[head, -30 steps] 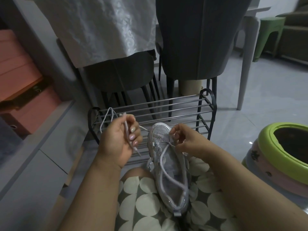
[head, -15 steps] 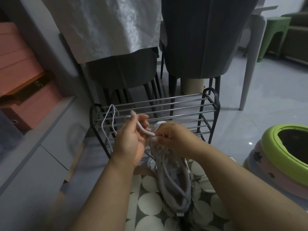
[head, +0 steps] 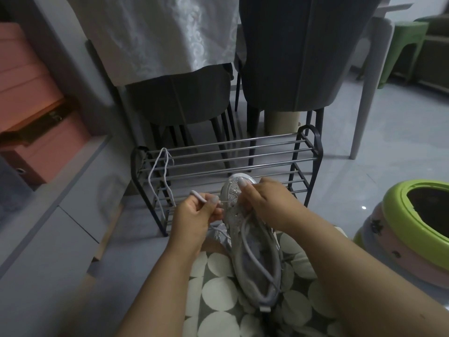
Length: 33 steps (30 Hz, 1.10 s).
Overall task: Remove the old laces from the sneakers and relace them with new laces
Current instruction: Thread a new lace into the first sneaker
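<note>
Sneaker (head: pixel 252 249): on lap, toe pointing away toward rack (head: pixel 308 152), heel nearest camera.
Lace (head: pixel 250 246): threaded near toe, loose loop lying across shoe opening; free end (head: pixel 198 196) sticking out left of left hand.
Left hand (head: pixel 194 215): fingers curled, pinching lace just left of toe.
Right hand (head: pixel 264 203): fingers curled over toe and front eyelets, gripping there; exact hold hidden.
Spare lace (head: pixel 161 171): draped over rack's left end.
Second sneaker (head: pixel 218 235): partly hidden beneath left hand.
</note>
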{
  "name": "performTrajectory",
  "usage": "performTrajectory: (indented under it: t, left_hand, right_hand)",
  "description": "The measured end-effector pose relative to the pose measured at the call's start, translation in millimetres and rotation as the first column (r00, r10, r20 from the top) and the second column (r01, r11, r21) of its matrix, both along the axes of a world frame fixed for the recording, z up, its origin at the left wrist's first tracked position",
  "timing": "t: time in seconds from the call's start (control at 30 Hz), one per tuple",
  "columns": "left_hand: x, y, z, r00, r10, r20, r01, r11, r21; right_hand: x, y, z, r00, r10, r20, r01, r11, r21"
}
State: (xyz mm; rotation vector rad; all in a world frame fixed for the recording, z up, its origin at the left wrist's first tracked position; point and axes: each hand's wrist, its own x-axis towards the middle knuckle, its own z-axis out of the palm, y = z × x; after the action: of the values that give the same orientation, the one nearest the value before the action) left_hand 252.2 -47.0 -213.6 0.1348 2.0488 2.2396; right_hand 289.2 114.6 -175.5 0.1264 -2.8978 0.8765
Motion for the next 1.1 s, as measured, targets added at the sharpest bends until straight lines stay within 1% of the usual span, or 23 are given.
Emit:
performTrajectory:
  t: [0.1,0.17,0.2,0.23,0.33,0.4,0.47,0.6,0.67,0.8,0.93,1.0,1.1]
  left_hand:
    - [1.0,-1.8,-3.1,1.0,-0.027,-0.009,0.027,0.997,-0.068]
    - [1.4,-2.8,-3.8,0.998,-0.048,-0.038,0.043,0.993,-0.112]
    - [2.2,-2.7,-3.3,0.996,-0.063,-0.061,0.054,0.988,-0.148]
    - [2.9,-2.3,-2.7,0.993,-0.082,-0.084,0.065,0.981,-0.184]
    - [4.3,0.4,0.6,0.977,-0.138,-0.16,0.086,0.952,-0.295]
    - [1.6,2.8,1.2,0.954,-0.167,-0.247,0.049,0.905,-0.422]
    - [-2.5,4.1,1.7,0.92,-0.186,-0.344,-0.03,0.843,-0.537]
    - [-10.1,2.6,-0.8,0.878,-0.22,-0.426,-0.131,0.745,-0.654]
    - [-12.4,1.1,-4.2,0.871,-0.217,-0.44,-0.162,0.719,-0.676]
    - [-15.3,3.9,-6.3,0.874,-0.213,-0.437,-0.172,0.706,-0.687]
    - [-15.8,8.5,-5.8,0.904,-0.167,-0.393,-0.144,0.747,-0.649]
    - [-15.2,9.6,-6.1,0.917,-0.132,-0.375,-0.148,0.761,-0.631]
    - [-13.4,10.4,-6.1,0.94,-0.092,-0.329,-0.137,0.782,-0.608]
  right_hand:
    - [1.4,-3.5,0.0,0.998,-0.052,0.021,0.052,0.998,0.039]
    - [5.1,-7.8,3.1,0.997,-0.068,0.04,0.063,0.993,0.098]
    - [6.9,-11.5,4.8,0.996,-0.08,0.048,0.075,0.992,0.1]
    - [8.4,-14.4,6.2,0.994,-0.093,0.049,0.088,0.992,0.09]
    - [9.3,-19.2,6.5,0.986,-0.143,0.079,0.145,0.989,-0.014]
    - [8.5,-18.2,4.7,0.978,-0.154,0.144,0.166,0.983,-0.076]
    - [8.5,-15.7,2.7,0.973,-0.138,0.184,0.161,0.98,-0.116]
    - [7.5,-17.6,-1.5,0.969,-0.135,0.207,0.168,0.974,-0.15]
    - [9.6,-17.6,-0.6,0.965,-0.143,0.222,0.185,0.966,-0.181]
    - [10.2,-18.9,2.4,0.966,-0.139,0.219,0.198,0.942,-0.271]
    - [8.6,-20.8,-1.9,0.969,-0.187,0.162,0.241,0.868,-0.435]
    - [10.1,-21.1,-0.6,0.97,-0.189,0.15,0.239,0.845,-0.479]
    - [10.8,-20.2,0.8,0.965,-0.19,0.18,0.257,0.822,-0.508]
